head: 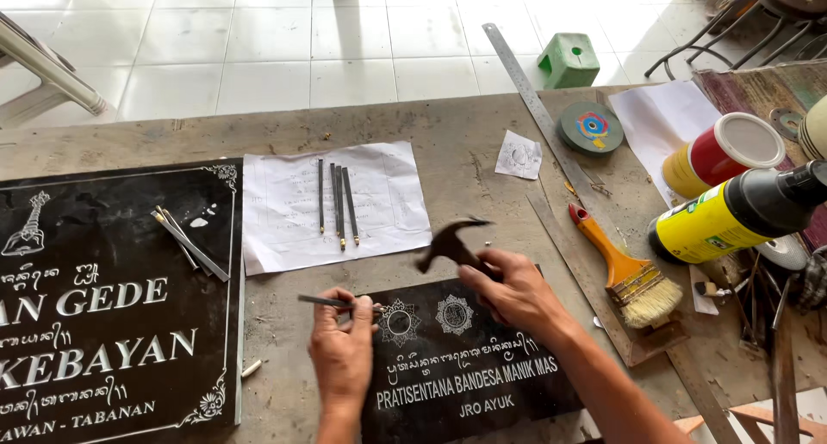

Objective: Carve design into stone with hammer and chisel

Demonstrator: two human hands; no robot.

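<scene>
A small black stone plaque (469, 379) with white carved lettering and two round ornaments lies at the near edge of the workbench. My left hand (343, 349) holds a thin metal chisel (320, 301) almost flat, its tip at the left ornament. My right hand (517, 291) grips a dark claw hammer (450, 244), raised slightly above the plaque's top edge.
A larger black plaque (103, 323) lies at left with several thin chisels (188, 244) on it. More chisels (338, 198) rest on a white paper. At right: a long steel ruler (534, 99), paintbrush (622, 270), grinding disc (591, 127), yellow-red can (719, 155), yellow spray can (724, 220). A green stool (568, 61) stands on the tiled floor.
</scene>
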